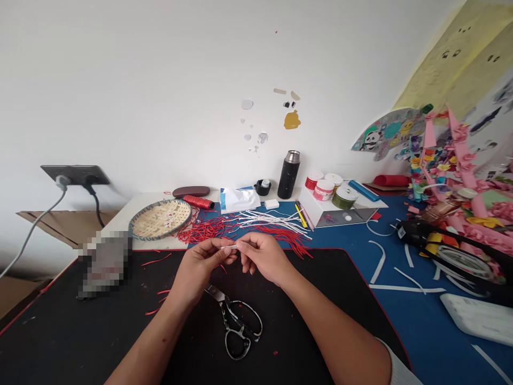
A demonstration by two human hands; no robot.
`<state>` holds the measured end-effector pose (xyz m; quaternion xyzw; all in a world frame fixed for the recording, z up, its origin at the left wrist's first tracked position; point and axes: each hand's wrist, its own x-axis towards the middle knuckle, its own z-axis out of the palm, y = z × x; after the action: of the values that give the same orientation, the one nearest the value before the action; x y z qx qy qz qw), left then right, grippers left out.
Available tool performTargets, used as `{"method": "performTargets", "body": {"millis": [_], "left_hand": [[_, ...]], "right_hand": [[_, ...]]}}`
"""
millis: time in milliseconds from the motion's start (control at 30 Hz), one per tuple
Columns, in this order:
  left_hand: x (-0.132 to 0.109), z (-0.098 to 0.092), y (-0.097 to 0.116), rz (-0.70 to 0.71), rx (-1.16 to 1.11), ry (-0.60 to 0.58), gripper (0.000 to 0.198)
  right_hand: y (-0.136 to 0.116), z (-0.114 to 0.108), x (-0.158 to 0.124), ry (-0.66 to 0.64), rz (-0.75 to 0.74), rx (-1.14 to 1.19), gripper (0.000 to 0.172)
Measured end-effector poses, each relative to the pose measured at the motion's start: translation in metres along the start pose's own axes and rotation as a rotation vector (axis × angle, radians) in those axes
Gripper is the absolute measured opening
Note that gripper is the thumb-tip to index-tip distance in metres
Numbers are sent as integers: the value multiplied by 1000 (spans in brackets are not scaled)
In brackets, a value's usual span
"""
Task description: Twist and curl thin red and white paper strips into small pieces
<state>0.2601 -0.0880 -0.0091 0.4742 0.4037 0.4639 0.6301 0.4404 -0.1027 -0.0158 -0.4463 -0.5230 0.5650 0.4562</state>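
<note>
Pinching a slim white strip [230,247] between narrowed fingers, your left hand [199,263] and right hand [264,255] nearly meet in the head view, the double grip seemingly steadying so small a piece. Just below your fingers, metal scissors [236,319] lie on the black mat [292,339], perhaps for easy reach; beyond your fingers spread limp red cords [208,229], flat white strips [262,218] and, farther left, a shallow woven basket [160,219].
</note>
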Motion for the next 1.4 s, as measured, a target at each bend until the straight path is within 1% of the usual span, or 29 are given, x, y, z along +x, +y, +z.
{"method": "performTargets", "body": {"millis": [200,333,467,733,1000,1400], "left_hand": [[0,-2,-1,-14,-86,21,40],[0,-4,-2,-59,-151,19,44],[1,-4,-1,-78,-120,-10,43],[1,-4,1,-108,-110,-38,40],[2,-6,-2,-142,-115,-53,37],[3,-7,-2,-163,-100,-31,39]], "right_hand": [[-3,0,-1,9,7,-9,26],[-4,0,-1,21,4,-25,24],[-2,0,-1,25,4,-42,25],[-1,0,-1,25,7,-95,18],[-3,0,-2,13,8,-119,21],[-7,2,-4,2,33,-118,17]]}}
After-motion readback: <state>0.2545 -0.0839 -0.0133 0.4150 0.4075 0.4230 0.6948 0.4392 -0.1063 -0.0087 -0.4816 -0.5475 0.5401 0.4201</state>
